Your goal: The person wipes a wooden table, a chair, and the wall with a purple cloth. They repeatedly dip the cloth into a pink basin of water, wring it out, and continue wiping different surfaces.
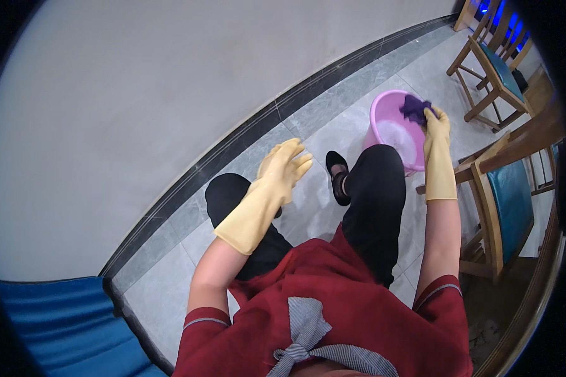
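Both hands wear long cream rubber gloves. My right hand (437,123) grips one end of a dark purple cloth (415,109), which hangs over the far side of a pink plastic bucket (376,113). Whitish, sudsy liquid (395,137) shows inside the bucket. Apart from it, my left hand (285,165) hovers above my bent knee and the floor, fingers slightly spread, holding nothing that I can see.
A pale wall (170,94) with a black baseboard (259,117) runs along the left. Wooden chairs with teal seats (502,70) (511,202) stand at right. Blue fabric (66,320) lies at lower left. Grey tiles (311,212) cover the floor.
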Demonstrator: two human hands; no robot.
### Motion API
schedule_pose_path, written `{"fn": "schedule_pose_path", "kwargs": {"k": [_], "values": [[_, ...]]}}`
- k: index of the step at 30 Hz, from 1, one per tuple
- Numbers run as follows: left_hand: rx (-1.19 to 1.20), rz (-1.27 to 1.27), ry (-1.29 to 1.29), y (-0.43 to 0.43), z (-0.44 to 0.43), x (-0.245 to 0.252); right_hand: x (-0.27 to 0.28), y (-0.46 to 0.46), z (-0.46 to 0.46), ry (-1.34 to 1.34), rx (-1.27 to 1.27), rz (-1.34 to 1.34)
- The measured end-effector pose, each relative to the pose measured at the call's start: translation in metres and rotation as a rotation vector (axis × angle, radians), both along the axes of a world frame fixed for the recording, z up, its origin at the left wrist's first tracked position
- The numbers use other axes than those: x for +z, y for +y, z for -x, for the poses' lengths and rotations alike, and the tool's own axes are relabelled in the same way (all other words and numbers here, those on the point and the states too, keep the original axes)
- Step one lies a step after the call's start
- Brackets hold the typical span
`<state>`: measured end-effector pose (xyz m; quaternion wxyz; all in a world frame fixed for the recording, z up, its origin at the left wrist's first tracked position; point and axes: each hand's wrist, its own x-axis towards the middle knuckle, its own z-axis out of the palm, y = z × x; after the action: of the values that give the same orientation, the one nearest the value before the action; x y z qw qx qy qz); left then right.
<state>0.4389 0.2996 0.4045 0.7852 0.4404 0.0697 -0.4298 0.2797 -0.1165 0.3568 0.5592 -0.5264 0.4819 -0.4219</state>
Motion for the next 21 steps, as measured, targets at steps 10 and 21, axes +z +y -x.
{"fn": "schedule_pose_path", "kwargs": {"k": [10,21], "values": [[-0.435,0.034,-0.042,-0.186,0.089,0.047,-0.101,0.021,0.041,0.359,0.605,-0.174],[-0.443,-0.23,-0.022,-0.274,0.139,-0.089,-0.135,0.047,0.051,1.231,0.806,0.229]]}}
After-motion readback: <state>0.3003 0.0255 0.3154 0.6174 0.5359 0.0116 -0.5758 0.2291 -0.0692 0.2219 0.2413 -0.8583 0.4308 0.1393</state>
